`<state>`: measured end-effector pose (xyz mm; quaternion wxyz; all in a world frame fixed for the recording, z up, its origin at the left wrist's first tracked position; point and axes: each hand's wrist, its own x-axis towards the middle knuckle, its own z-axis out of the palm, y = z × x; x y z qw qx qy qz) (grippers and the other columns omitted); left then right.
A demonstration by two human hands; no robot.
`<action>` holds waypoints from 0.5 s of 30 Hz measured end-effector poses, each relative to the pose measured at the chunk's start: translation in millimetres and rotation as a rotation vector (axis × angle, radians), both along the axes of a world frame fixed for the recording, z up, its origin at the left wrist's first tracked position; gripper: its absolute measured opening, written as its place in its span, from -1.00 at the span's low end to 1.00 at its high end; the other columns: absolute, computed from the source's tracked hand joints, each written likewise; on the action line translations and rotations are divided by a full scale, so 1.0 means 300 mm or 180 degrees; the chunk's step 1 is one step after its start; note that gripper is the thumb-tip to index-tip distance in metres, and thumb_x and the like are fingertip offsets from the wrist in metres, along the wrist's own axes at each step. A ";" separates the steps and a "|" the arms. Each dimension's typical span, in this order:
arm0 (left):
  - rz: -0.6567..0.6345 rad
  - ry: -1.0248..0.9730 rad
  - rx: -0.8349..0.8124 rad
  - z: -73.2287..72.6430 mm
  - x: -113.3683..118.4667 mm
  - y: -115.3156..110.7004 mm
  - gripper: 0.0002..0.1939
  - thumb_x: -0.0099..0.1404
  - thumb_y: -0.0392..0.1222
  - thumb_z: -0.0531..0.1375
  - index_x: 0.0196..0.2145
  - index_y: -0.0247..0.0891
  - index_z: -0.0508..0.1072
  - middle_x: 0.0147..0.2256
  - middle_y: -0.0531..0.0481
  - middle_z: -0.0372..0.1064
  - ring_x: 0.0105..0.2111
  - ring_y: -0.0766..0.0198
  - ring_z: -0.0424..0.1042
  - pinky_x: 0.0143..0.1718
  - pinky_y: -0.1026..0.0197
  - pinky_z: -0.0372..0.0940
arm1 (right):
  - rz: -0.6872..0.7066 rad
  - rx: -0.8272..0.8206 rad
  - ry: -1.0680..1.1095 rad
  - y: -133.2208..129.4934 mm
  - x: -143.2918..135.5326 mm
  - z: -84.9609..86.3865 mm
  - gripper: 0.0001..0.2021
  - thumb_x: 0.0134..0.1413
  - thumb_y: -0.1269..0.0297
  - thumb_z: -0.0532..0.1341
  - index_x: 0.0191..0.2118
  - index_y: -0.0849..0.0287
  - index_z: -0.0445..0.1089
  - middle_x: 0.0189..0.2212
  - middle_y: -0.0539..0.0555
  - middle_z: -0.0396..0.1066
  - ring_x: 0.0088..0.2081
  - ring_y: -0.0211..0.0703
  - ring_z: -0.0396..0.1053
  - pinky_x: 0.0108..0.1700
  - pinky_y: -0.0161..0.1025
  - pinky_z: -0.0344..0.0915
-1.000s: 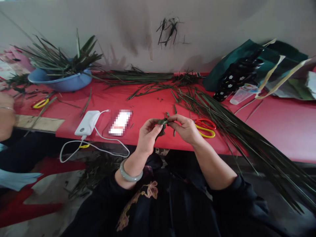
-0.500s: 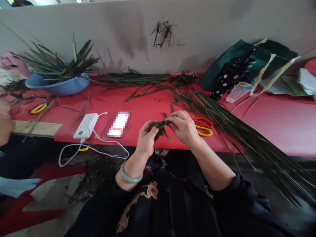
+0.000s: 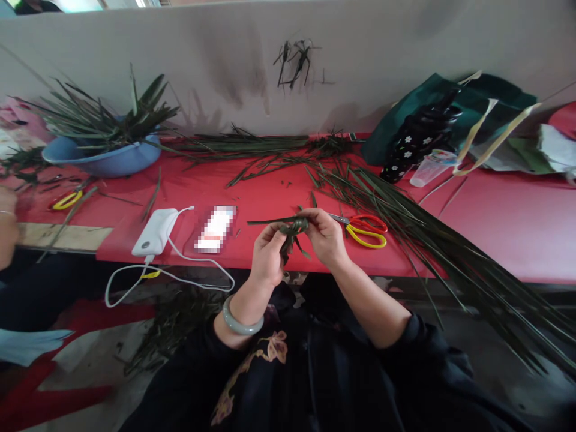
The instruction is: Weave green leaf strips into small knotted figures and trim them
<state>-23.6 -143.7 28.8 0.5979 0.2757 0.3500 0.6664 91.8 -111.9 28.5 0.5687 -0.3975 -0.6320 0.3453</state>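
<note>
Between my hands, over the front edge of the red-covered table (image 3: 270, 198), is a small woven piece of green leaf strips (image 3: 294, 228). My left hand (image 3: 269, 255) pinches its lower left side, thumb on top. At its upper right my right hand (image 3: 324, 237) is closed, with fingertips on the woven leaf piece. One long leaf strip (image 3: 265, 222) sticks out to the left, above my left fingers. Just right of my right hand lie scissors (image 3: 366, 231) with red and yellow handles.
Long leaf strips (image 3: 405, 210) spread across the right side. A phone (image 3: 216, 229) and a white power bank (image 3: 155, 231) with cable lie left. Behind stand a blue basin (image 3: 103, 162) of leaves, a black flowered bottle (image 3: 418, 141) and a plastic cup (image 3: 432, 169). Another person's hand (image 3: 6, 228) is far left.
My right hand has moved left and slightly down, turning over the woven piece. A long leaf strip now points left, and the scissors' blades have come into view.
</note>
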 end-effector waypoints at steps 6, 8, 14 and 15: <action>0.0115 -0.0028 -0.0018 0.002 0.004 -0.004 -0.69 -0.08 -0.11 0.39 -0.42 -0.30 0.42 -0.57 0.11 0.31 -0.65 0.50 0.21 -0.66 0.41 0.08 | 0.0261 -0.0251 0.0577 0.005 -0.024 0.009 -0.86 -0.01 0.25 0.21 -0.28 0.13 0.37 -0.40 -0.01 0.44 -0.34 -0.28 0.40 -0.26 -0.27 0.37; 0.0114 -0.0011 -0.0013 0.005 0.003 -0.008 -0.67 -0.07 -0.12 0.39 -0.35 -0.27 0.42 -0.53 0.10 0.35 -0.62 0.48 0.26 -0.64 0.41 0.11 | 0.0386 -0.0355 0.0580 0.005 -0.027 0.011 -0.84 -0.02 0.21 0.22 -0.29 0.14 0.37 -0.41 -0.01 0.42 -0.38 -0.30 0.38 -0.30 -0.29 0.36; 0.0025 0.0079 0.0092 0.005 -0.005 -0.020 -0.73 -0.04 -0.14 0.37 -0.39 -0.27 0.43 -0.53 0.07 0.39 -0.61 0.46 0.30 -0.63 0.40 0.15 | 0.0741 -0.0653 0.0450 0.004 -0.022 0.003 -0.77 -0.04 0.16 0.24 -0.27 0.17 0.38 -0.42 -0.01 0.42 -0.44 -0.32 0.35 -0.31 -0.28 0.35; 0.0032 0.0115 0.0095 0.004 -0.008 -0.021 -0.75 -0.03 -0.14 0.36 -0.42 -0.28 0.43 -0.54 0.08 0.39 -0.62 0.46 0.30 -0.63 0.40 0.15 | 0.0773 -0.0656 0.0420 0.004 -0.017 0.001 -0.77 -0.04 0.16 0.24 -0.26 0.17 0.38 -0.42 0.00 0.43 -0.43 -0.32 0.36 -0.30 -0.27 0.36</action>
